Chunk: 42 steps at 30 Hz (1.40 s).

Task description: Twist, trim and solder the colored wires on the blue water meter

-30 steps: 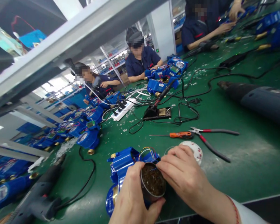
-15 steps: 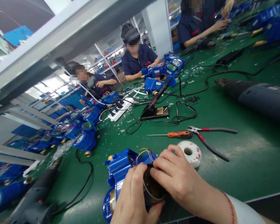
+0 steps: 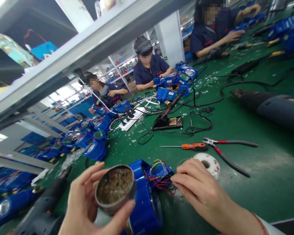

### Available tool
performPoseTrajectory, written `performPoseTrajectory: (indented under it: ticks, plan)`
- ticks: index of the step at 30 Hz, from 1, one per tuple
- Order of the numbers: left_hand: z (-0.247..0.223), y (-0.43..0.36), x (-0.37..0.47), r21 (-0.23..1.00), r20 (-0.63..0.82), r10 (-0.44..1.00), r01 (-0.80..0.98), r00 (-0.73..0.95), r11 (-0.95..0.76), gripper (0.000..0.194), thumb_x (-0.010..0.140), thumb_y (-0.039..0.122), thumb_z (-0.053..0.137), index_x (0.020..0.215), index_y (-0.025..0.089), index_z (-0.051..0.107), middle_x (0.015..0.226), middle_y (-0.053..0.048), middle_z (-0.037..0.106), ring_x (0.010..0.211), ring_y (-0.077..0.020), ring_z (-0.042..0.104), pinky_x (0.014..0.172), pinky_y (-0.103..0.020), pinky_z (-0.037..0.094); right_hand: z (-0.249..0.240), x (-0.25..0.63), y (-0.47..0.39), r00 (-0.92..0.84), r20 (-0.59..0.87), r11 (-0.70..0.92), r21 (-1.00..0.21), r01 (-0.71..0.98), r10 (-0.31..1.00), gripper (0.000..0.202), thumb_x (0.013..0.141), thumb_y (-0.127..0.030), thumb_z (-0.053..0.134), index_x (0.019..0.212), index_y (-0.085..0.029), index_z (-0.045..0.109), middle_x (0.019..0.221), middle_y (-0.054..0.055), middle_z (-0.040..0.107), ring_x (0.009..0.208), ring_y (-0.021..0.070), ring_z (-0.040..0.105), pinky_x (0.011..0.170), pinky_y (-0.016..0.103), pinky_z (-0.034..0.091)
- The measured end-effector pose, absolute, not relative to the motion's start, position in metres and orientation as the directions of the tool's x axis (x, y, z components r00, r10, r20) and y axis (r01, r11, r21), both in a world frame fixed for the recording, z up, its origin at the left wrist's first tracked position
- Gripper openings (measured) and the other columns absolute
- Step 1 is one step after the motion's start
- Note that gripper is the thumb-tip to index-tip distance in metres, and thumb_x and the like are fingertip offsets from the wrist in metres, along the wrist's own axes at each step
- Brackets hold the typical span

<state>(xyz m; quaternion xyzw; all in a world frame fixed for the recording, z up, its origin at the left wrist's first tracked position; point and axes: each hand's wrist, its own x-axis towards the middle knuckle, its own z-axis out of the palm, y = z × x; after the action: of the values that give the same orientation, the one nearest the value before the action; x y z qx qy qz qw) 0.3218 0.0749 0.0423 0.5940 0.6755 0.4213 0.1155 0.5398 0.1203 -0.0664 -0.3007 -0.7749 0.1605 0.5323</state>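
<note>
My left hand [image 3: 88, 202] is wrapped round a small round metal tin [image 3: 116, 187] with a brown, rough substance inside, its open top tilted toward the camera. Behind the tin lies a blue meter housing [image 3: 145, 202] with red, yellow, white and black wires [image 3: 161, 178] coming out. At the right end of these wires, my right hand [image 3: 198, 182] has its fingers pinched together; what is between the fingertips is too small to name. A thin strand rises by those fingers toward a white spool [image 3: 208, 164].
Beyond the hands lie an orange screwdriver [image 3: 193, 146], red-handled cutters [image 3: 225, 153] and a soldering iron stand [image 3: 168, 122]. Heat guns [image 3: 271, 106] [image 3: 39, 209] flank the green table [image 3: 127, 153]. A power strip [image 3: 132, 120], cables, blue meters and three people are farther back.
My left hand has moved left, lifting the tin away from the housing. My right hand has left the tin and moved right to the wires. The view has shifted slightly.
</note>
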Motion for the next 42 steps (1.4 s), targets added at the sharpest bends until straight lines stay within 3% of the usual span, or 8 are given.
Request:
performPoseTrajectory:
  ticks: [3, 11, 17, 23, 26, 30, 37, 42]
  plan:
    - [0.054, 0.12, 0.304, 0.777, 0.28, 0.893, 0.63, -0.352, 0.005, 0.074, 0.061, 0.044, 0.078, 0.124, 0.026, 0.045, 0.107, -0.005, 0.064, 0.084, -0.0211, 0.068, 0.075, -0.034, 0.057, -0.068, 0.541, 0.117, -0.241, 0.76, 0.784, -0.512, 0.35, 0.604, 0.017, 0.091, -0.002, 0.046, 0.098, -0.012, 0.058, 0.089, 0.007, 0.054, 0.082, 0.0178, 0.043, 0.071, 0.032, 0.039]
    - [0.001, 0.236, 0.269, 0.84, 0.044, 0.99, 0.542, -0.134, 0.036, 0.078, 0.066, 0.032, 0.079, 0.13, 0.011, 0.04, 0.088, -0.006, 0.067, 0.082, -0.0191, 0.066, 0.086, -0.039, 0.05, -0.071, 0.553, 0.112, -0.241, 0.807, 0.762, -0.345, 0.549, 0.539, 0.017, 0.092, -0.007, 0.044, 0.099, -0.013, 0.059, 0.091, 0.007, 0.055, 0.088, 0.0202, 0.044, 0.083, 0.033, 0.035]
    - [-0.034, 0.253, 0.266, 0.778, -0.105, 0.994, 0.624, 0.013, 0.074, 0.035, 0.087, 0.028, 0.06, 0.118, 0.015, 0.054, 0.099, -0.005, 0.065, 0.084, -0.0174, 0.065, 0.079, -0.04, 0.054, -0.064, 0.539, 0.115, -0.292, 0.774, 0.77, -0.36, 0.527, 0.562, 0.016, 0.096, -0.015, 0.046, 0.103, -0.015, 0.06, 0.093, 0.005, 0.059, 0.086, 0.021, 0.046, 0.08, 0.034, 0.034]
    - [-0.033, 0.241, 0.261, 0.731, -0.017, 0.999, 0.682, -0.037, 0.038, 0.03, 0.083, 0.027, 0.064, 0.109, 0.014, 0.058, 0.101, -0.006, 0.064, 0.091, -0.0192, 0.062, 0.084, -0.041, 0.051, -0.066, 0.524, 0.131, -0.375, 0.672, 0.759, -0.471, 0.449, 0.638, 0.022, 0.096, -0.014, 0.042, 0.083, -0.017, 0.06, 0.076, 0.003, 0.057, 0.072, 0.0204, 0.044, 0.064, 0.033, 0.029]
    - [-0.014, 0.213, 0.272, 0.718, 0.143, 0.987, 0.694, -0.076, -0.051, 0.023, 0.079, 0.028, 0.064, 0.099, 0.017, 0.058, 0.101, -0.006, 0.063, 0.1, -0.0216, 0.059, 0.092, -0.039, 0.045, -0.062, 0.529, 0.142, -0.407, 0.649, 0.76, -0.476, 0.443, 0.643, 0.012, 0.086, -0.007, 0.06, 0.08, -0.018, 0.061, 0.072, 0.0, 0.057, 0.07, 0.0189, 0.047, 0.064, 0.031, 0.032]
    - [0.012, 0.154, 0.303, 0.676, 0.267, 0.964, 0.713, -0.005, -0.184, 0.01, 0.082, 0.03, 0.057, 0.083, 0.021, 0.06, 0.093, -0.003, 0.063, 0.097, -0.021, 0.059, 0.091, -0.037, 0.042, -0.054, 0.535, 0.147, -0.412, 0.594, 0.72, -0.516, 0.464, 0.691, 0.028, 0.072, 0.004, 0.07, 0.089, -0.018, 0.063, 0.077, -0.001, 0.06, 0.072, 0.0159, 0.053, 0.064, 0.026, 0.04]
    - [0.004, 0.107, 0.34, 0.321, 0.265, 0.944, 0.905, 0.196, -0.278, 0.012, 0.078, 0.02, 0.063, 0.08, 0.029, 0.07, 0.095, -0.002, 0.066, 0.094, -0.0235, 0.056, 0.085, -0.044, 0.036, -0.048, 0.531, 0.156, -0.504, 0.574, 0.764, -0.466, 0.447, 0.645, 0.018, 0.078, -0.002, 0.069, 0.071, -0.017, 0.063, 0.074, -0.002, 0.058, 0.073, 0.0141, 0.049, 0.066, 0.027, 0.038]
    - [-0.002, 0.111, 0.348, 0.244, 0.321, 0.933, 0.937, 0.164, -0.249, 0.019, 0.077, 0.01, 0.058, 0.072, 0.025, 0.068, 0.09, -0.003, 0.064, 0.09, -0.0227, 0.053, 0.082, -0.045, 0.033, -0.046, 0.53, 0.168, -0.581, 0.55, 0.8, -0.412, 0.437, 0.6, 0.018, 0.08, -0.003, 0.067, 0.07, -0.018, 0.064, 0.073, -0.002, 0.055, 0.073, 0.0142, 0.044, 0.067, 0.028, 0.034]
